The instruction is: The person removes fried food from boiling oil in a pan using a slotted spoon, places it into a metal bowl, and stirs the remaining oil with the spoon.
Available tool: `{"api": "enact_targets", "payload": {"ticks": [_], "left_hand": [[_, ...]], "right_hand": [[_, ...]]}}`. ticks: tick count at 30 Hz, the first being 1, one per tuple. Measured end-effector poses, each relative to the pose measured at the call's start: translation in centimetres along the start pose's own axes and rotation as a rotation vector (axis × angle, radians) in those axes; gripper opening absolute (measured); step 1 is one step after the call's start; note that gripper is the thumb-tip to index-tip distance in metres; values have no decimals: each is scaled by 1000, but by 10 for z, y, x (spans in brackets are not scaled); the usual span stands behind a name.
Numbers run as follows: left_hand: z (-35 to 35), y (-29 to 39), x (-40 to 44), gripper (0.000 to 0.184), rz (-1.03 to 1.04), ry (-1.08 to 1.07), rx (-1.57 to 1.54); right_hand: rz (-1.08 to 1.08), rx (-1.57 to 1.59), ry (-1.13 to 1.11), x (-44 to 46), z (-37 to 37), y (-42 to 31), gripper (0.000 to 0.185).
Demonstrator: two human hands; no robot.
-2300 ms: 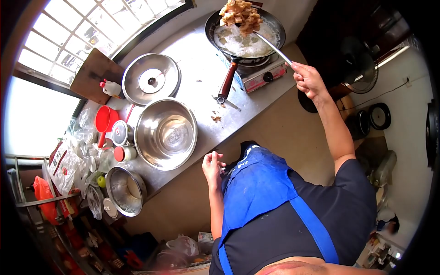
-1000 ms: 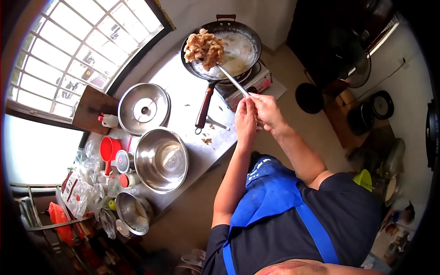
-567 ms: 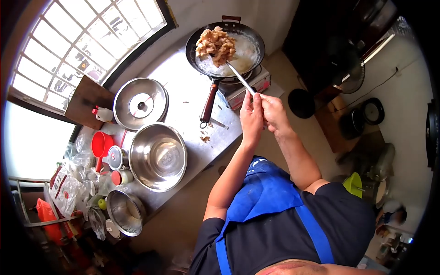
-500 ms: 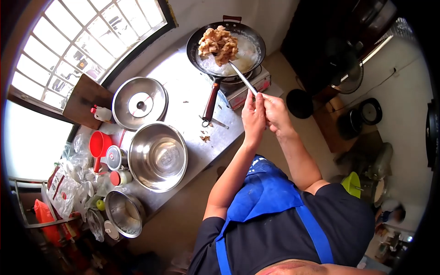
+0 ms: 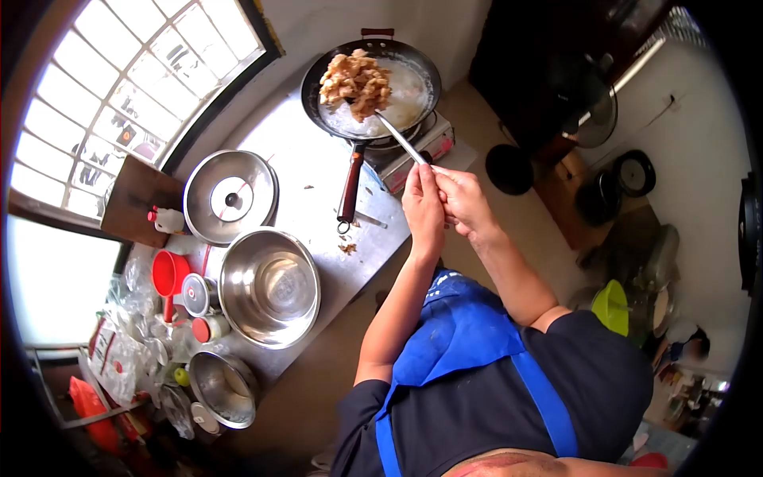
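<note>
Above the pan (image 5: 311,97), head view: food pieces (image 5: 355,83) are heaping on the far end of the scoop (image 5: 401,141), covering part of the bubbling liquid (image 5: 412,86).
Scoop's long axis: slanting from the food down-right to both hands.
Right hand (image 5: 467,199): gripping the near end.
Left hand (image 5: 424,211): gripping just beside it; neither hand is lying clearly nearer.
Pan's handle (image 5: 350,187): pointing away from the stove (image 5: 441,145), towards the person's side.
Hidden: food is covering the scoop's head; palms are hiding its near end; height above the liquid is defying judgement.
</note>
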State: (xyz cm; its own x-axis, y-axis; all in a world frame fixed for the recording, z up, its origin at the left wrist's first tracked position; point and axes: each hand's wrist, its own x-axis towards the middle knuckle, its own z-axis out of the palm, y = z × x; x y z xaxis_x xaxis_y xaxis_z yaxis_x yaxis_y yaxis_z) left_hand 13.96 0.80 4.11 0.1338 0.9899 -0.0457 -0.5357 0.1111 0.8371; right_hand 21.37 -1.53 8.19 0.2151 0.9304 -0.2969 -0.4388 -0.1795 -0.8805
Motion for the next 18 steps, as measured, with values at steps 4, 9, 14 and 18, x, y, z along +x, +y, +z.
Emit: {"api": "enact_targets", "payload": {"ticks": [4,9,14,18], "left_hand": [[4,6,-1,35,-53,37,50],[8,6,1,39,-74,72,62],[2,-4,8,39,-33,45,77],[5,-4,9,39,-5,59,81]], "right_hand": [[-72,-101,7,2,5,-3,24],[-75,-141,15,15,1,7,30],[-27,-276,6,3,5,-17,30],[-107,-133,13,9,5,-6,27]]}}
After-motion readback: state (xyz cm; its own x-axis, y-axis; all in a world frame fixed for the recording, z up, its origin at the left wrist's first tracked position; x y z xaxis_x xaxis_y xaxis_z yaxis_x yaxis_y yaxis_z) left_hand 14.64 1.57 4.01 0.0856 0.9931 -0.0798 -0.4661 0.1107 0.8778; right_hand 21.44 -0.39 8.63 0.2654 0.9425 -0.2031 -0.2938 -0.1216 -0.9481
